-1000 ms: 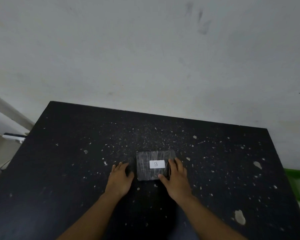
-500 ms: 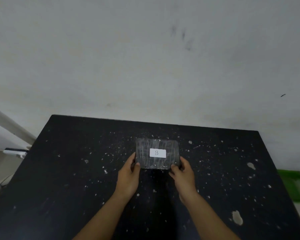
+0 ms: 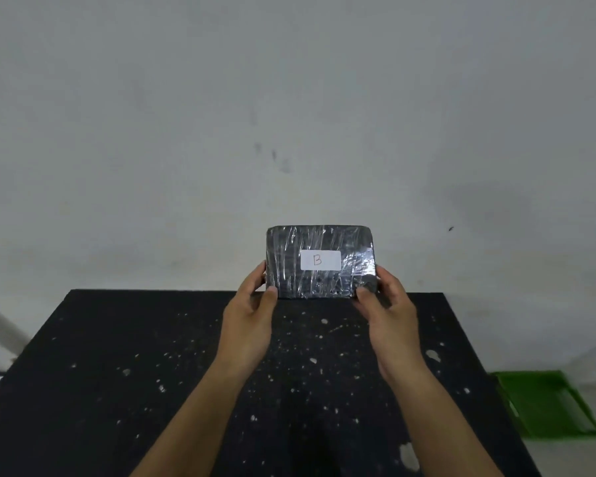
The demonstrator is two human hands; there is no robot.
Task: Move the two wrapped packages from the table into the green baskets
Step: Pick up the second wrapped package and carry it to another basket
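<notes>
A dark rectangular package wrapped in clear film carries a white label marked "B". It is lifted off the black table and held upright, its face toward me, in front of the wall. My left hand grips its lower left corner and my right hand grips its lower right corner. One green basket lies on the floor past the table's right edge. No second package is in view.
The black tabletop is speckled with white flecks and paint spots. A pale grey wall rises behind the table. A light-coloured bar slants at the far left beside the table.
Both hands closed on the package's sides, then raised it from the tabletop and tipped it upright. The view tilted upward with it.
</notes>
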